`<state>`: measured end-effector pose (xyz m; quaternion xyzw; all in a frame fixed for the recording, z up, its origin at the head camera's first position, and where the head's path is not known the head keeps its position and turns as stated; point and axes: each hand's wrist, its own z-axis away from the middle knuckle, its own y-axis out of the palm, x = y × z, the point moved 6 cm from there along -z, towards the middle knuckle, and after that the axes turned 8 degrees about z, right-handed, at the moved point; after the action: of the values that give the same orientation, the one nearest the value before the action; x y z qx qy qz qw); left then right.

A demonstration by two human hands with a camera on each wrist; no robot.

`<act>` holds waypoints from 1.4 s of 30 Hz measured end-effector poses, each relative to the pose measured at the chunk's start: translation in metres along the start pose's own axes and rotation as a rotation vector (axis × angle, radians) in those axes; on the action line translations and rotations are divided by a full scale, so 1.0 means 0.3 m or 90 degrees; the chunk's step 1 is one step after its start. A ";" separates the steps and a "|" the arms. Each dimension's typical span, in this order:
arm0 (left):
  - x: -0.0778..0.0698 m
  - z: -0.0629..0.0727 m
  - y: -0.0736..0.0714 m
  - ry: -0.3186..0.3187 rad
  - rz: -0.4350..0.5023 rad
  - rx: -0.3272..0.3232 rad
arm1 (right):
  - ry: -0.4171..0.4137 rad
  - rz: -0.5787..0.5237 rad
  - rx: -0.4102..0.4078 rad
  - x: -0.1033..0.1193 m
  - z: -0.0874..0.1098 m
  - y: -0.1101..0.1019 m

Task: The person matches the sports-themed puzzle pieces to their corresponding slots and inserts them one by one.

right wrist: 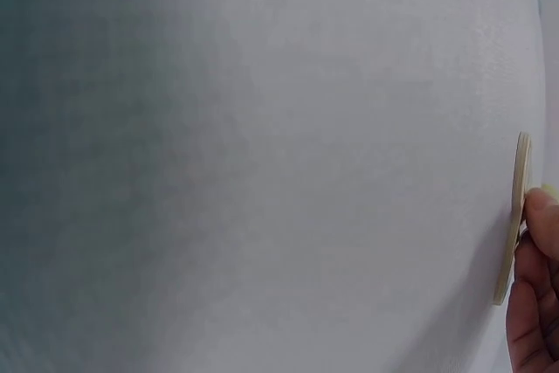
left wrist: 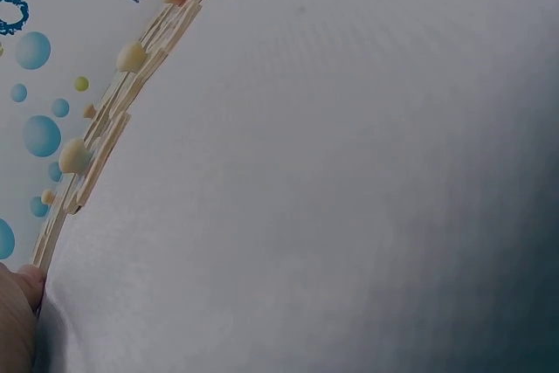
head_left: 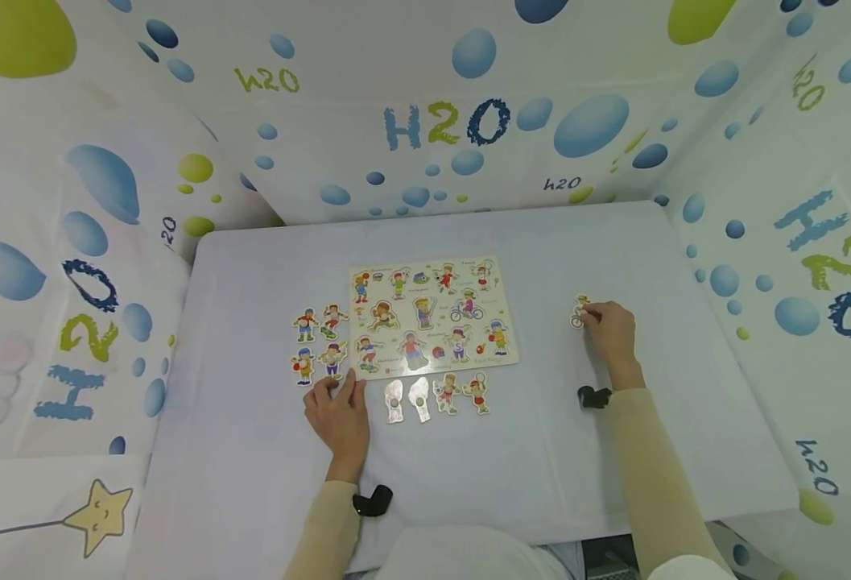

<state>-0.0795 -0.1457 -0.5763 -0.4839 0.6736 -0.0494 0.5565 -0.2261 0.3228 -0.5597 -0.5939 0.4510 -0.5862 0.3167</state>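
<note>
My right hand (head_left: 613, 330) pinches a small cyclist puzzle piece (head_left: 578, 311) between thumb and fingers, over the right part of the table. In the right wrist view the piece (right wrist: 514, 224) appears edge-on, tilted up, with a shadow beside it on the cloth. A pale puzzle board (head_left: 435, 318) printed with children playing sports lies mid-table. Resting at its lower left corner is my left hand (head_left: 341, 419), thumb tip against the corner and fingers loosely bent. Only a bit of that hand (left wrist: 17, 312) shows in the left wrist view, by the board's edge.
Several child-figure pieces (head_left: 304, 325) lie left of the board. Below it are two glare-whitened pieces (head_left: 394, 401) and two coloured ones (head_left: 448, 393). Round knobs (left wrist: 131, 57) stand up along the wooden edges. A white cloth (head_left: 251, 467) covers the table; bubble-printed curtains (head_left: 425, 72) surround it.
</note>
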 end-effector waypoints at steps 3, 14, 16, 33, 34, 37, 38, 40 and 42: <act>-0.002 -0.001 -0.002 0.000 0.002 -0.001 | -0.003 0.001 0.000 0.003 0.002 -0.002; 0.006 0.001 0.001 0.005 0.008 -0.011 | -0.008 0.014 -0.002 0.003 0.002 -0.003; 0.007 0.002 0.001 0.004 0.010 -0.009 | -0.011 0.016 -0.001 0.005 0.003 -0.005; -0.004 -0.001 -0.009 0.001 0.008 -0.009 | -0.071 0.010 -0.026 0.113 -0.024 -0.038; -0.004 -0.002 -0.010 0.001 0.007 -0.010 | -0.081 0.003 -0.029 0.132 -0.028 -0.036; -0.005 -0.002 -0.010 -0.001 0.007 -0.007 | -0.112 -0.011 -0.038 0.194 -0.032 -0.026; -0.004 -0.001 -0.009 -0.002 0.007 -0.006 | -0.121 -0.016 -0.036 0.219 -0.033 -0.022; -0.003 0.000 -0.008 -0.003 0.008 -0.003 | -0.130 -0.019 -0.027 0.266 -0.033 -0.011; -0.003 -0.001 -0.007 -0.001 0.008 -0.004 | -0.134 -0.017 -0.013 0.314 -0.033 0.001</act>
<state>-0.0785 -0.1464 -0.5744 -0.4812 0.6765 -0.0433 0.5558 -0.2448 0.2389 -0.5201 -0.6615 0.4128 -0.5201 0.3485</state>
